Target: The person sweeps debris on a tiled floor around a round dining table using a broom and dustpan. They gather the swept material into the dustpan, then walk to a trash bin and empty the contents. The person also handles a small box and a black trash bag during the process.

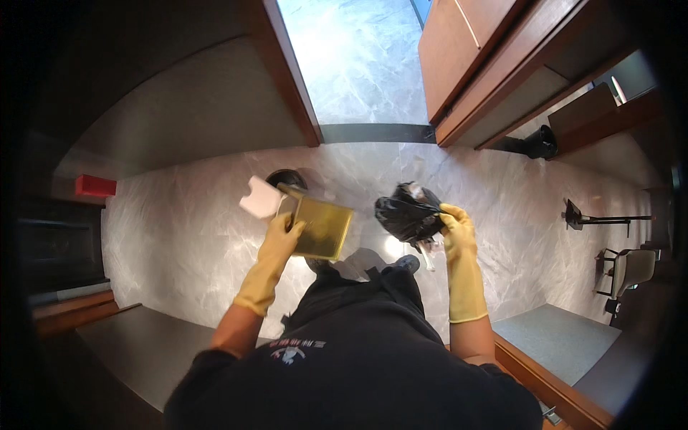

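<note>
Both my hands wear yellow rubber gloves. My left hand (282,234) grips a flat, square, gold-coloured box or packet (322,228) by its left side. A pale pink flat piece (262,198) with a notched edge lies against it, apparently in the same grip. Behind these, a round black bin (287,178) shows in part on the floor. My right hand (456,217) pinches the edge of a bunched black plastic bag (407,214), which hangs above the floor. Some whitish matter shows at the bag's top, and a pale strip sticks out below it.
Ahead, a doorway with a dark threshold (376,133) stands between wooden frames. A black bin (542,142) stands at the right by a wall. Farther right are a black stand (607,219) and a chair (634,269). A red box (95,185) is at the far left.
</note>
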